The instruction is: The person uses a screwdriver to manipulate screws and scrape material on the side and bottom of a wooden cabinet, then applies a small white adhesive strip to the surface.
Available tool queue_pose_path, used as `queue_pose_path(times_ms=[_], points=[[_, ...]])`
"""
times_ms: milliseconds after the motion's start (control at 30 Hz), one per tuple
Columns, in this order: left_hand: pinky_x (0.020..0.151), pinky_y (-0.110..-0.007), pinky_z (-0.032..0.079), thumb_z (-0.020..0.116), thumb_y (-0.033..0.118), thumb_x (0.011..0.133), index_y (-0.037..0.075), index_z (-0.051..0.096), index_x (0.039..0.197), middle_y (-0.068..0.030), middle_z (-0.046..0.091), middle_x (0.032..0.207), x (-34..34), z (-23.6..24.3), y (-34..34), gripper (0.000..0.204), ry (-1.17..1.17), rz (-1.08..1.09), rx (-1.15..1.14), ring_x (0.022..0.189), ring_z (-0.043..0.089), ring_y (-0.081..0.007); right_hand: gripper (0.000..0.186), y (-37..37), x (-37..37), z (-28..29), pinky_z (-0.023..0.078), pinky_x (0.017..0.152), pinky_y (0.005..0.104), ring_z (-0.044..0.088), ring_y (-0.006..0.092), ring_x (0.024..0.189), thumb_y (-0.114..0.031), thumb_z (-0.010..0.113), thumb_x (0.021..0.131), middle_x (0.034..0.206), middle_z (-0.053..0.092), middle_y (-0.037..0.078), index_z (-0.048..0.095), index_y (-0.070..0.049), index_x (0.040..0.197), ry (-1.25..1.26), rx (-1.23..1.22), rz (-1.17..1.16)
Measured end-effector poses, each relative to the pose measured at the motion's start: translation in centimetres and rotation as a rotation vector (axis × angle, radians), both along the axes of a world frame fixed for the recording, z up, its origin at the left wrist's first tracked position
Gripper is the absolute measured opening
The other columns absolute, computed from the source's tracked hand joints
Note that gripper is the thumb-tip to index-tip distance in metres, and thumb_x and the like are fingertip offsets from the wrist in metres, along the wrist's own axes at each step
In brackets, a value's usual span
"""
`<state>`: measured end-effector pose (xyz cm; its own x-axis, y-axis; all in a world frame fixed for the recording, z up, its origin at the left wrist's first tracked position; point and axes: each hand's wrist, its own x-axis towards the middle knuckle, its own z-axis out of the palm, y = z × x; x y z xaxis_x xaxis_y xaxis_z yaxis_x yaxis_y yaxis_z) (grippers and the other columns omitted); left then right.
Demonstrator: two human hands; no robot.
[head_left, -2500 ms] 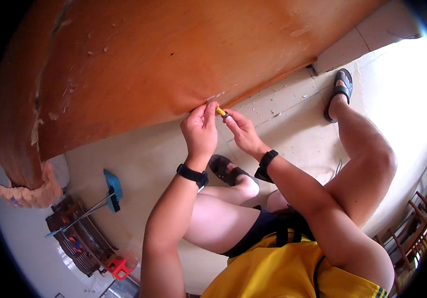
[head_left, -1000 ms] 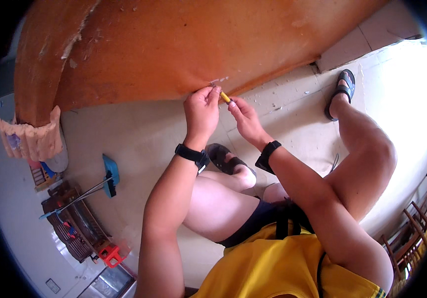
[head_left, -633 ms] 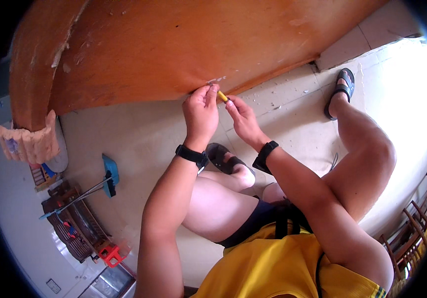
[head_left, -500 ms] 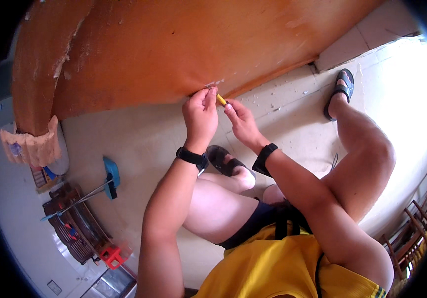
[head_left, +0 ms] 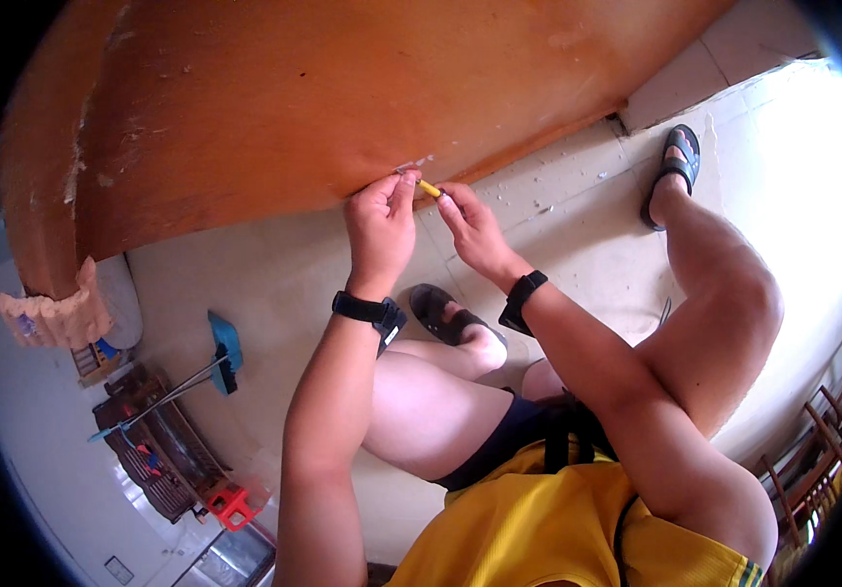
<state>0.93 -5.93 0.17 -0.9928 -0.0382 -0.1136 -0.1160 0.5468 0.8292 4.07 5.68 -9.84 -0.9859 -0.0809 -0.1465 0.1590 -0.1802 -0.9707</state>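
My right hand (head_left: 475, 225) is closed round the rear end of a slim yellow-handled tool (head_left: 428, 188), whose exact kind I cannot make out. At the tool's front end the fingertips of my left hand (head_left: 382, 225) are pinched together around it. Both hands are against the lower edge of a large orange-brown wooden panel (head_left: 274, 117). White scrapes (head_left: 423, 160) mark the wood just above the left fingertips. The tip of the tool is mostly hidden by the left fingers.
A torn, pale ragged piece (head_left: 54, 311) sticks out at the panel's left corner. Below it are a blue dustpan (head_left: 226, 352), a dark slatted bench (head_left: 161, 455) and a red plastic object (head_left: 233, 508). Wooden chairs (head_left: 827, 426) stand at right. Pale crumbs dot the tiled floor (head_left: 577, 201).
The panel has shifted a little to the left in view, and both hands have moved slightly left with it. The tool lies at a flatter slant; both hands keep their hold.
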Motion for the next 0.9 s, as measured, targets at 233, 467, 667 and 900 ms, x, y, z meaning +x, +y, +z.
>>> queue_pose_path(times_ms=[233, 467, 667, 900], points=[[0.063, -0.03, 0.049, 0.06, 0.019, 0.093, -0.004, 0.068, 0.09, -0.0171, 0.068, 0.077, -0.1, -0.7, 0.2, 0.025, 0.095, 0.02, -0.03, 0.065, 0.065, -0.0193, 0.023, 0.4, 0.2, -1.0, 0.044, 0.082, 0.0328, 0.056, 0.0233, 0.092, -0.02, 0.055, 0.097, 0.096, 0.06, 0.013, 0.059, 0.0, 0.108, 0.042, -0.011, -0.013], [0.055, -0.032, 0.043, 0.06, 0.017, 0.092, -0.005, 0.065, 0.083, -0.0127, 0.058, 0.062, -0.8, -0.6, 1.8, 0.024, -0.002, -0.011, -0.241, 0.057, 0.053, -0.0186, 0.025, 1.5, 0.8, -1.7, 0.044, 0.075, 0.0299, 0.053, 0.0187, 0.082, -0.022, 0.053, 0.098, 0.087, 0.057, 0.01, 0.059, 0.001, 0.108, -0.05, 0.082, -0.05], [0.052, -0.036, 0.042, 0.06, 0.017, 0.09, -0.004, 0.063, 0.075, -0.0191, 0.058, 0.061, -1.1, -1.4, 2.0, 0.026, 0.055, -0.004, -0.197, 0.052, 0.057, -0.0287, 0.026, 0.9, 0.6, -2.5, 0.044, 0.072, 0.0286, 0.051, 0.0162, 0.078, -0.022, 0.052, 0.098, 0.084, 0.055, 0.008, 0.058, 0.0, 0.109, -0.091, -0.08, -0.058], [0.058, -0.028, 0.044, 0.062, 0.018, 0.092, -0.007, 0.066, 0.086, -0.0081, 0.061, 0.063, -0.9, -1.1, 2.0, 0.026, 0.031, 0.006, -0.234, 0.059, 0.053, -0.0095, 0.025, 0.7, 0.3, -2.6, 0.043, 0.074, 0.0279, 0.051, 0.0148, 0.081, -0.022, 0.051, 0.099, 0.085, 0.054, 0.005, 0.058, 0.0, 0.108, -0.066, -0.077, -0.047]])
